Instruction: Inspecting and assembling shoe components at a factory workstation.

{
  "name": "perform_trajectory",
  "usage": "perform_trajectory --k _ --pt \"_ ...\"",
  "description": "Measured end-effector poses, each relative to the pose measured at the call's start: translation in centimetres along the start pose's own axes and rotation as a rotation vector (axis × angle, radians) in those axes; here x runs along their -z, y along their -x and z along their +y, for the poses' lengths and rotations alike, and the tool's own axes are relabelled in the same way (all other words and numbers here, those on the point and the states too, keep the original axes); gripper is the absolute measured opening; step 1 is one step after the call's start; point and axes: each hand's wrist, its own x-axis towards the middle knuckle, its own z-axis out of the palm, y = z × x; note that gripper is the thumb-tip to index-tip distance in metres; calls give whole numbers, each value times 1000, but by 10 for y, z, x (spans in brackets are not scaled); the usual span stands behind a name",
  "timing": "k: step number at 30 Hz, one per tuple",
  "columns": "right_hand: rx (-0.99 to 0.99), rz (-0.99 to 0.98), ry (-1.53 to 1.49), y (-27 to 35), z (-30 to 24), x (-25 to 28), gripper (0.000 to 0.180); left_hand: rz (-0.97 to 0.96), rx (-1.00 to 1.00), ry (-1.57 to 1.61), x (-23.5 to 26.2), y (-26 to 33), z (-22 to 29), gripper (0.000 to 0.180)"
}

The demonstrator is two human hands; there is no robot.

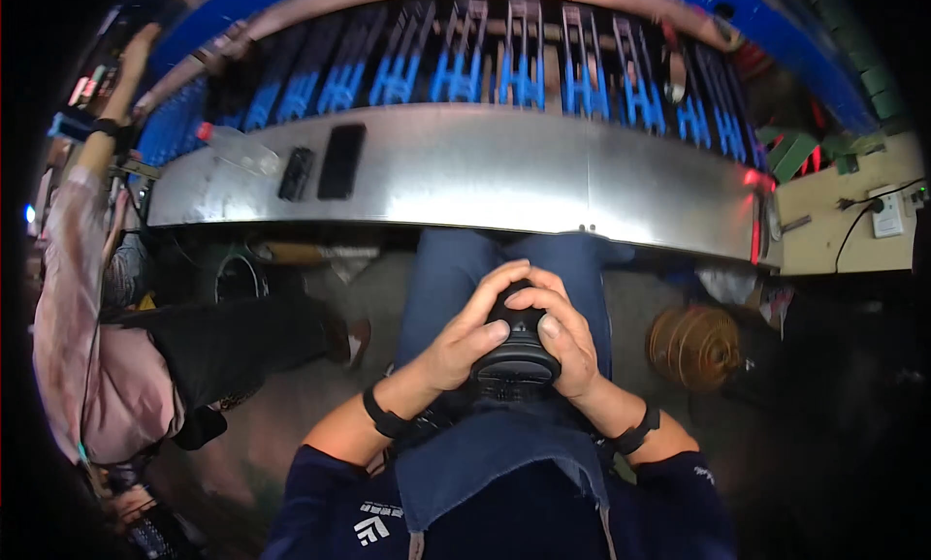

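Above my lap, both hands are wrapped round a black, rounded thing point(516, 354) with a ringed wide part facing me; it looks like a flask or jar, though its kind is not plain. My left hand point(468, 335) curls over its left side, thumb lying along the top. On the other side my right hand point(570, 345) grips it, with the fingers meeting those of my left hand at the far end. The fingers cover much of its far part. A dark strap circles each of my wrists.
Beyond my knees runs a metal ledge point(465, 162) bearing a black phone point(342, 160), a smaller black item point(296, 174) and a clear bottle with a red cap point(240, 148). Blue-ended bars point(524, 80) stand behind. A wire coil point(692, 348) lies right; a person point(107, 366) sits left.
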Motion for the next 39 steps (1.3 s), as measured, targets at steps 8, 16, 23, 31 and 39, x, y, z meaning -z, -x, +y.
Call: perform_trajectory --k 8,16,23,31,39 --pt "745 0 -103 -8 -85 -20 66 -131 -890 -464 -19 36 109 70" --pt "209 17 104 -9 -4 -17 89 358 -454 13 -13 26 -7 108" --pt "62 -11 71 -7 26 10 83 348 -226 -128 -3 32 -54 108" --pt "39 33 34 -20 57 24 73 223 -255 -496 12 -25 -39 73" --pt "13 180 125 -34 86 38 57 332 -220 -686 12 -54 -60 63"
